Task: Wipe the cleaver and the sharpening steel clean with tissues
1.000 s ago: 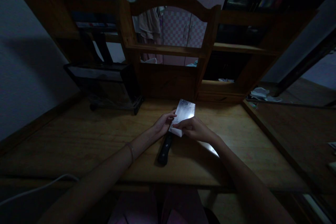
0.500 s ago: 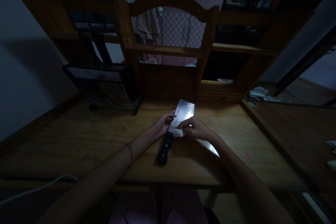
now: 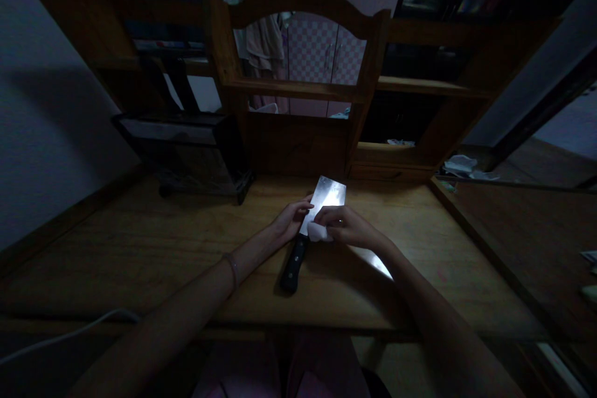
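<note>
A cleaver (image 3: 328, 193) with a broad shiny blade and a black riveted handle is held just over the wooden desk, its handle pointing toward me. My left hand (image 3: 293, 217) grips the blade's left edge near the handle, thumb on the upper face and the other fingers partly hidden beneath. My right hand (image 3: 347, 226) is closed on a white tissue (image 3: 318, 232), which lies against the lower part of the blade by the handle. Part of the blade is covered by the right hand.
The wooden desk (image 3: 140, 249) has a shelf hutch (image 3: 298, 93) along its back. A dark bag-like case (image 3: 186, 155) stands at the back left. A white cable (image 3: 69, 336) hangs at the front left. Crumpled white items (image 3: 461, 165) lie beyond the right side.
My right hand has shifted slightly with the tissue, which is now more bunched and a little right of the handle joint. My left hand and the cleaver stay nearly still.
</note>
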Available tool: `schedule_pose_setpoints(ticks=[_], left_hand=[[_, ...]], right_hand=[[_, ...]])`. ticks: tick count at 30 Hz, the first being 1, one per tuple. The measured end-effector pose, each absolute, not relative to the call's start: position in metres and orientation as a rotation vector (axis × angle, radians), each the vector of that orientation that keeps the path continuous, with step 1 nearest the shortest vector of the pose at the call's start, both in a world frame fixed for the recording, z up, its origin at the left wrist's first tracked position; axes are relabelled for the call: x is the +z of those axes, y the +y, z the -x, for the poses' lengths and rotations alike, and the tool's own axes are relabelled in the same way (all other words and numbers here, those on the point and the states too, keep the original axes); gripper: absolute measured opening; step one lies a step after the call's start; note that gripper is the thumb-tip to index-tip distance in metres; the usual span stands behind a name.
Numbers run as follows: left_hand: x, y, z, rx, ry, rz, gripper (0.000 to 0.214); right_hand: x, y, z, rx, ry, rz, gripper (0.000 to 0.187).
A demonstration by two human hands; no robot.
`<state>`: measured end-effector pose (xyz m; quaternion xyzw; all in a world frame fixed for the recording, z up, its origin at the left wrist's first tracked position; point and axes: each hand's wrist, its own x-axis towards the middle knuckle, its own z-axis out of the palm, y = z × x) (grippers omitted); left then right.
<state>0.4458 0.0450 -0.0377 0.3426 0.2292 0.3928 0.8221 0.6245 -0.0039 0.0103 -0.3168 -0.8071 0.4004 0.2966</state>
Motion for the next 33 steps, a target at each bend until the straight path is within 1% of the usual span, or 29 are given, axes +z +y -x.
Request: schedule_pose_setpoints(ticks=[3, 7, 15, 26, 33], left_hand=[[-0.0346, 0.0435, -0.4463, 0.827, 0.506, -0.72, 0.059], [-0.0305, 0.0408, -0.4473, 0.832, 0.499, -0.721, 0.058], [-0.0305, 0.0408, -0.4475, 0.837, 0.498, -0.725, 0.057], [-0.0301, 0.0389, -0.4467, 0.823, 0.57, -0.791, 0.059], [-0.0325, 0.042, -0.4485, 0.888, 0.6, -0.707, 0.044]], right_hand=[[0.0077, -0.0035, -0.6249, 1.062, -2.177, 0.862, 0.026], [0.0025, -0.0029, -0.6256, 0.967, -2.242, 0.921, 0.029], [0.0032, -0.0062, -0.6233, 0.858, -2.301, 0.994, 0.023], [0.0046, -0.007, -0.6251, 0.816, -2.331, 1.051, 0.018], [0.0046, -0.007, -0.6251, 0.744, -2.374, 1.001, 0.02]])
